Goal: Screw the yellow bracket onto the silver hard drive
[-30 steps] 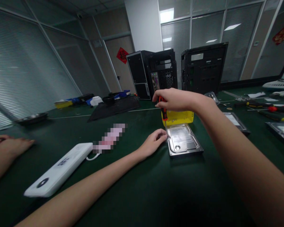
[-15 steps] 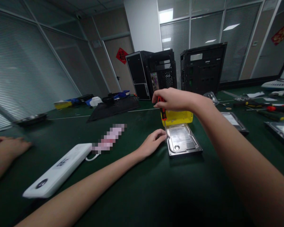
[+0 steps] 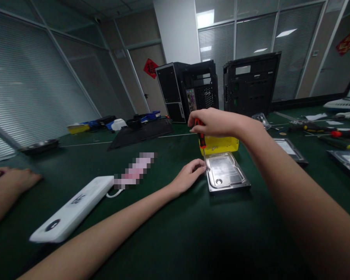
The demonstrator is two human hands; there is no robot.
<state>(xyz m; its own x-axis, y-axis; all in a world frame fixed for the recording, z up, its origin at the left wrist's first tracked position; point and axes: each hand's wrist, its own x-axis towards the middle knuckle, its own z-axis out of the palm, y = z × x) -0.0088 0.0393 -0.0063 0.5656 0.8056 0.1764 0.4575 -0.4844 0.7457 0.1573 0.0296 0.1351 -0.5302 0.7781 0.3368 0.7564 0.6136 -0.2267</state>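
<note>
My right hand point(image 3: 214, 121) is wrapped from above round the red and black handle of a screwdriver point(image 3: 202, 140). The screwdriver stands nearly upright, its shaft reaching down to the left edge of a silver hard drive point(image 3: 226, 171). That drive lies flat on the dark green table. My left hand point(image 3: 189, 175) rests on the table at the drive's left side, thumb and forefinger closed against its edge beside the screwdriver tip. Exactly what the tip meets is too small to tell. Just behind the drive sits a yellow tray point(image 3: 229, 144) with small screws in it.
A white power bank point(image 3: 72, 210) with a cable lies at left, near another person's hand point(image 3: 14, 182). Black computer cases point(image 3: 252, 83) stand at the back. Further drives point(image 3: 290, 151) and hand tools point(image 3: 312, 128) lie at right. A black mat point(image 3: 140, 134) is at back left.
Both hands, the screwdriver and the hard drive keep the same places relative to each other. Only the view has shifted very slightly.
</note>
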